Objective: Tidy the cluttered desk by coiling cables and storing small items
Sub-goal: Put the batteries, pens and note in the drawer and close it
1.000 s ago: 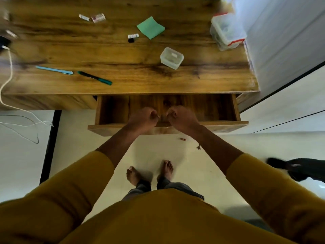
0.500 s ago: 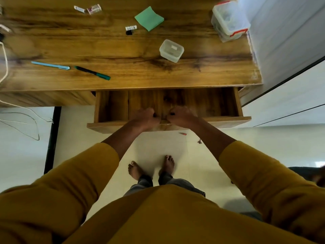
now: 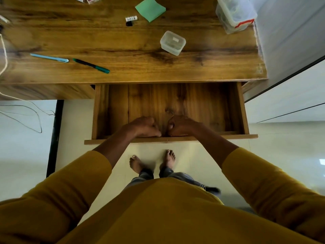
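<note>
Below the front edge of the wooden tabletop (image 3: 123, 43), a pulled-out wooden drawer (image 3: 193, 106) gripped at its front rail by both hands, left hand (image 3: 143, 127) and right hand (image 3: 181, 125) side by side at mid-width, fingers curled over the rail, forearms reaching forward and down in mustard-yellow sleeves (image 3: 70, 187). Nothing visible inside the drawer. Ahead of and above the hands, on the tabletop: light blue pen (image 3: 49, 57) and black-and-teal pen (image 3: 91, 66), long axes running left to right, off toward the left hand; small clear lidded plastic box (image 3: 172, 43) almost straight ahead, slightly nearer the right hand; green square paper pad (image 3: 150, 8) and large clear tub with red clip (image 3: 235, 14) farther back. White cable (image 3: 4, 55) trailing off the left edge toward the floor. Likely next: letting go of the rail, reaching forward for the small items.
</note>
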A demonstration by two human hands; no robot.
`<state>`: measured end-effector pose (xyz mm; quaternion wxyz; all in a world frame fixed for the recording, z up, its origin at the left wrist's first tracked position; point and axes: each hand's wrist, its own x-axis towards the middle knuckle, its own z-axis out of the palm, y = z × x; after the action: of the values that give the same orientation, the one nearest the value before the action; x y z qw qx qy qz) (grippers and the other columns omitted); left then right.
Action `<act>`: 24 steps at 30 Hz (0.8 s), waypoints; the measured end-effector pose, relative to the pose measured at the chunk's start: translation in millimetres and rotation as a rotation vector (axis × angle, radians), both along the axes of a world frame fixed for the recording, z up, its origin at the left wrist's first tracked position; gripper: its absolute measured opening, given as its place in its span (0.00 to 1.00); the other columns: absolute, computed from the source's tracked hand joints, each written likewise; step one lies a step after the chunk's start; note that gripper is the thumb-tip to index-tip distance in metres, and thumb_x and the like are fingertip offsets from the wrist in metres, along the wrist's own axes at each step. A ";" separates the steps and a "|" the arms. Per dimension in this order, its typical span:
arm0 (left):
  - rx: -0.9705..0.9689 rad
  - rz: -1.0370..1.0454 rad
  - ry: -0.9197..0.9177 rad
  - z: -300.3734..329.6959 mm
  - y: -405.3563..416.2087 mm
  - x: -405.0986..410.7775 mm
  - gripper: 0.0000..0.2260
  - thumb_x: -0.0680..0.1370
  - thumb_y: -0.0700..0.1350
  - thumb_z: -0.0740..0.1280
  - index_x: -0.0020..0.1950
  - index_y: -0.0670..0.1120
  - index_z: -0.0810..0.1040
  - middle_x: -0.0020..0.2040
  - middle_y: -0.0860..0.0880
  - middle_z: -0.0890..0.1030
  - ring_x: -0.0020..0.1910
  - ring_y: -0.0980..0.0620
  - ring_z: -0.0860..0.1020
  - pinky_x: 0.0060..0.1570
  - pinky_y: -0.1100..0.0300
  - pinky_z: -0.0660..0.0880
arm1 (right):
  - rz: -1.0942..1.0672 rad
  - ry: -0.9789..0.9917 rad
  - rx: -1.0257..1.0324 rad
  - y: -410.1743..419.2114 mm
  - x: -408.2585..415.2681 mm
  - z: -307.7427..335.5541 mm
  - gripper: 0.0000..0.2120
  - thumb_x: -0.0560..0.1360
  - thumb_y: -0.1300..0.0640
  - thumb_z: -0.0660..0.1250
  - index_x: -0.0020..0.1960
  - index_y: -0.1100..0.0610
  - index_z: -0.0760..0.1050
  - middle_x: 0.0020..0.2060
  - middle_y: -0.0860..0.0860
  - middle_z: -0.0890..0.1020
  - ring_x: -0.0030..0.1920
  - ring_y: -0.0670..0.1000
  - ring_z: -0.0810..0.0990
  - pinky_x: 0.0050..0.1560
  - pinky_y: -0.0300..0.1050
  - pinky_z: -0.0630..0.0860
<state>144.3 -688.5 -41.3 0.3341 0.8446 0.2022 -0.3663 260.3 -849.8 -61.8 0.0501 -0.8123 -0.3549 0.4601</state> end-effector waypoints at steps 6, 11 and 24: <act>-0.078 -0.026 0.071 -10.6 -12.0 -14.6 0.10 0.74 0.57 0.75 0.48 0.52 0.87 0.51 0.52 0.85 0.53 0.51 0.81 0.59 0.46 0.79 | 0.115 0.092 -0.032 -9.8 -13.3 -6.7 0.11 0.75 0.48 0.74 0.55 0.49 0.83 0.57 0.49 0.82 0.54 0.50 0.78 0.48 0.44 0.75; -0.144 -0.023 0.154 -10.4 -21.5 -20.8 0.13 0.76 0.56 0.73 0.51 0.47 0.86 0.49 0.46 0.86 0.51 0.48 0.84 0.52 0.51 0.78 | 0.126 0.217 -0.092 -16.0 -19.2 -18.6 0.06 0.74 0.48 0.76 0.46 0.48 0.82 0.45 0.49 0.85 0.48 0.53 0.84 0.43 0.42 0.77; -0.226 -0.068 0.202 -12.9 -21.2 -24.3 0.10 0.80 0.53 0.71 0.54 0.48 0.86 0.52 0.50 0.86 0.53 0.51 0.83 0.49 0.58 0.77 | 0.085 0.328 -0.093 -21.9 -23.0 -21.3 0.06 0.76 0.50 0.76 0.50 0.51 0.82 0.45 0.51 0.85 0.42 0.46 0.82 0.35 0.35 0.75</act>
<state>119.9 -709.7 -54.3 0.3923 0.7667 0.1636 -0.4811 237.3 -871.8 -83.1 0.0505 -0.7119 -0.3544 0.6042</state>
